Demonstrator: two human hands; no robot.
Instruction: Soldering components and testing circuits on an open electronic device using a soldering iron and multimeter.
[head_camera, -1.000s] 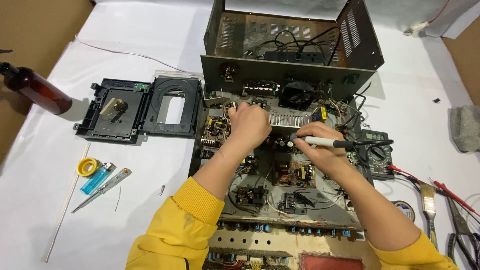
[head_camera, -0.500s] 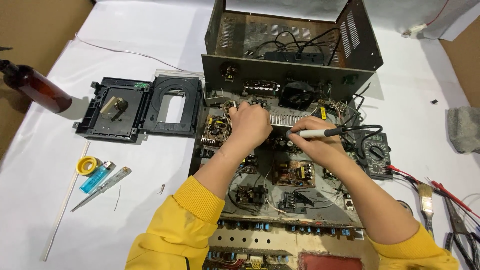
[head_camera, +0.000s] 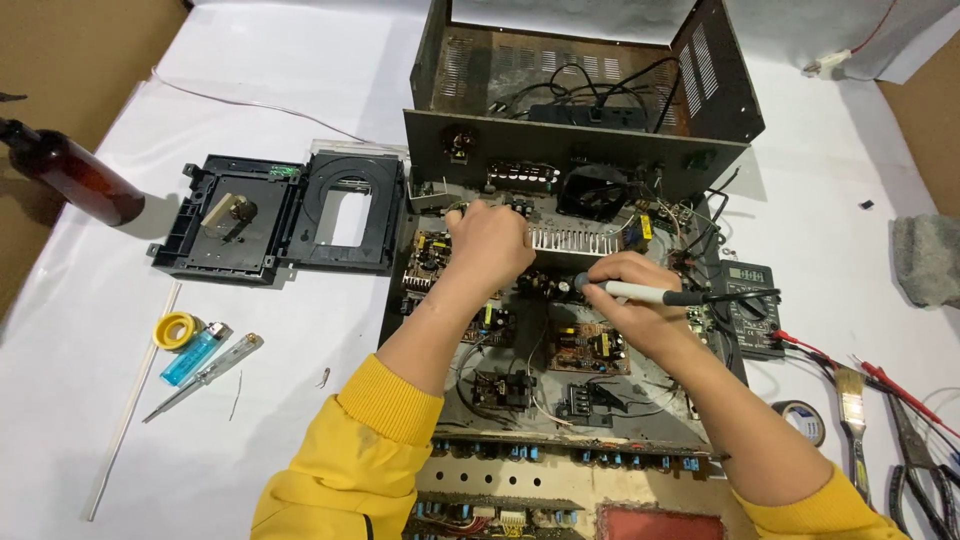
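An opened electronic chassis (head_camera: 520, 395) with several small circuit boards lies in front of me. My left hand (head_camera: 490, 245) rests fingers-down on the boards near the finned heat sink (head_camera: 575, 238); what it grips is hidden. My right hand (head_camera: 625, 310) is closed around a white-handled soldering iron (head_camera: 640, 292), held roughly level, its tip pointing left at parts beside the heat sink. The iron's black cord trails right toward a multimeter (head_camera: 750, 305). Both sleeves are yellow.
A black metal cover (head_camera: 590, 90) stands behind the chassis. A disc drive tray (head_camera: 285, 215) lies at left, with a brown bottle (head_camera: 70, 170), tape roll, blue lighter (head_camera: 190, 355) and tester screwdriver (head_camera: 205, 375). A brush (head_camera: 850, 410), tape (head_camera: 803, 420), probes and pliers lie right.
My right hand has shifted the soldering iron slightly left and lower, nearer the heat sink. The left hand has stayed on the boards.
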